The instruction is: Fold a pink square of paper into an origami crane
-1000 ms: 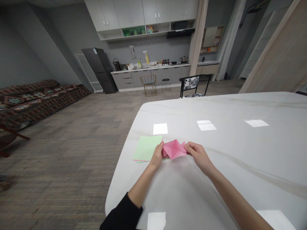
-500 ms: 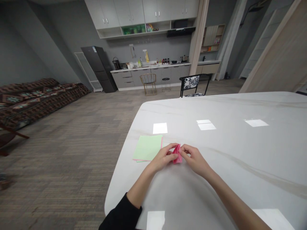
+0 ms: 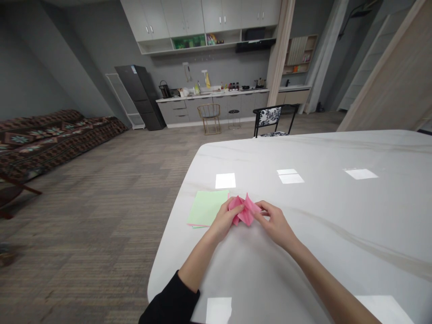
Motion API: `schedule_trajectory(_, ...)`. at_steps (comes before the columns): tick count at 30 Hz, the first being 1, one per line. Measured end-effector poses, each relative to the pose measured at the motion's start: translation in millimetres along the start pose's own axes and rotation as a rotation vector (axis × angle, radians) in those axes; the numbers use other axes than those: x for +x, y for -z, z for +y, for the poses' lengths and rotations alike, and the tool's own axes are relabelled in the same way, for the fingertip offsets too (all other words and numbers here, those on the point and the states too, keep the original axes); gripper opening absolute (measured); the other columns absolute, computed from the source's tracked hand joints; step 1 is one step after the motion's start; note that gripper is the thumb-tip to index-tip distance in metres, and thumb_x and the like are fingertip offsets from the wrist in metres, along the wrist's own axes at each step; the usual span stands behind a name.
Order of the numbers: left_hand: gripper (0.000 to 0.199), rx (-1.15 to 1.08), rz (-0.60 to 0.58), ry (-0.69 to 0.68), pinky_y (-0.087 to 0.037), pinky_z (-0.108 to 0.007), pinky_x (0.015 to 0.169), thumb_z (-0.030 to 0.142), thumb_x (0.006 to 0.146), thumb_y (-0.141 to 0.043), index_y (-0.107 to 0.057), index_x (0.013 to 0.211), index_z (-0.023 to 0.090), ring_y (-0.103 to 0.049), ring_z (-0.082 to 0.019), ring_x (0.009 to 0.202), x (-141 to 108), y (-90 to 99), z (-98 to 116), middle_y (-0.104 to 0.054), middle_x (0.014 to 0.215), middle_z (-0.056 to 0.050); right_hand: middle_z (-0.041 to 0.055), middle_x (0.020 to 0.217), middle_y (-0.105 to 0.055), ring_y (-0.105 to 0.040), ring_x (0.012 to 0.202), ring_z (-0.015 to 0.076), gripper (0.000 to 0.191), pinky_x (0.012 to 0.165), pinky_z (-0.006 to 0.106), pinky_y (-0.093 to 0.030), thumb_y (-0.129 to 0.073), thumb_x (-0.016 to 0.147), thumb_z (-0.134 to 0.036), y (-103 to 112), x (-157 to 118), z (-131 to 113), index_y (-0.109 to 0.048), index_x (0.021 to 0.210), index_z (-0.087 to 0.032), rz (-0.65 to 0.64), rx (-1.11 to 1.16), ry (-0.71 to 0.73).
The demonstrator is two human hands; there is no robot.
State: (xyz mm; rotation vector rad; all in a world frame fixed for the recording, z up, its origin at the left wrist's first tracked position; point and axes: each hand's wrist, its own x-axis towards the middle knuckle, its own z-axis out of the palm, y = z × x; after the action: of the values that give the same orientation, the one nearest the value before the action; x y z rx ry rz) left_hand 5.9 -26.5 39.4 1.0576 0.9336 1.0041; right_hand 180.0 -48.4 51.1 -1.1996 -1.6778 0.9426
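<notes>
Pink folded paper (image 3: 248, 215) pinched between left hand (image 3: 224, 219) and right hand (image 3: 274, 221), green sheets (image 3: 208, 208) stacked near left hand, white surface (image 3: 324, 198) below.

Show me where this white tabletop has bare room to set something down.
Free: the white table right of the right hand, and its stretch from the pink paper toward the patterned chair. Crowded: leftward, where the green-topped stack lies beside the left hand.
</notes>
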Motion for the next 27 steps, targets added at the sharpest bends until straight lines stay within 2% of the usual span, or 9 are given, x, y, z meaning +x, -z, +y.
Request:
schedule_trajectory(4, 0.029, -0.128, -0.003, 0.029, -0.042, -0.024, 0.068, 0.035, 0.077, -0.067, -0.067, 0.098, 0.015, -0.059, -0.016, 0.078, -2, -0.7, 5, -0.066, 0.090, -0.005, -0.0015, 0.064, -0.051, -0.047, 0.061, 0.0150, 0.028, 0.057, 0.026, -0.036, -0.051, 0.089, -0.038, 5, 2, 6, -0.056, 0.069, -0.019, 0.128, 0.009, -0.076)
schedule_trajectory(8, 0.029, -0.140, -0.016, 0.076, -0.042, -0.025, 0.066, 0.027, 0.073, -0.070, -0.068, 0.099, 0.013, -0.061, -0.017, 0.075, -3, 2.9, 9, -0.068, 0.087, -0.007, -0.0031, 0.060, -0.045, -0.041, 0.056, 0.0132, 0.030, 0.053, 0.025, -0.030, -0.052, 0.089, -0.042, 10, 4, 12, -0.054, 0.069, -0.019, 0.181, 0.079, -0.115)
schedule_trajectory(13, 0.036, -0.239, -0.019, 0.153, -0.046, -0.026, 0.071, 0.019, 0.069, -0.074, -0.067, 0.103, 0.010, -0.063, -0.018, 0.079, 0, 10.6, 8, -0.070, 0.093, -0.011, -0.0022, 0.063, -0.049, -0.044, 0.058, 0.0135, 0.031, 0.053, 0.024, -0.034, -0.054, 0.086, -0.047, 15, 10, 23, -0.055, 0.072, -0.019, 0.180, 0.169, -0.119)
schedule_trajectory(19, 0.030, -0.403, 0.006, 0.176, -0.050, -0.029, 0.078, 0.020, 0.079, -0.066, -0.065, 0.106, 0.009, -0.066, -0.022, 0.087, 5, 16.3, 4, -0.070, 0.101, -0.015, -0.0025, 0.059, -0.052, -0.048, 0.053, 0.0136, 0.036, 0.052, 0.026, -0.042, -0.059, 0.081, -0.055, 14, 16, 39, -0.056, 0.076, -0.020, 0.180, 0.308, -0.201)
schedule_trajectory(23, 0.028, -0.447, 0.000, 0.193, -0.052, -0.029, 0.074, 0.018, 0.081, -0.061, -0.065, 0.107, 0.009, -0.067, -0.020, 0.081, 4, 15.7, 7, -0.071, 0.097, -0.014, -0.0017, 0.059, -0.056, -0.054, 0.054, 0.0153, 0.037, 0.056, 0.030, -0.050, -0.065, 0.075, -0.055, 12, 15, 38, -0.056, 0.075, -0.020, 0.174, 0.425, -0.285)
schedule_trajectory(27, 0.027, -0.402, 0.014, 0.168, -0.050, -0.024, 0.061, 0.019, 0.078, -0.065, -0.065, 0.104, 0.011, -0.065, -0.015, 0.066, 5, 16.5, 8, -0.070, 0.084, -0.010, -0.0002, 0.060, -0.060, -0.058, 0.056, 0.0170, 0.038, 0.058, 0.033, -0.053, -0.067, 0.071, -0.055, 12, 15, 35, -0.056, 0.074, -0.020, 0.202, 0.450, -0.337)
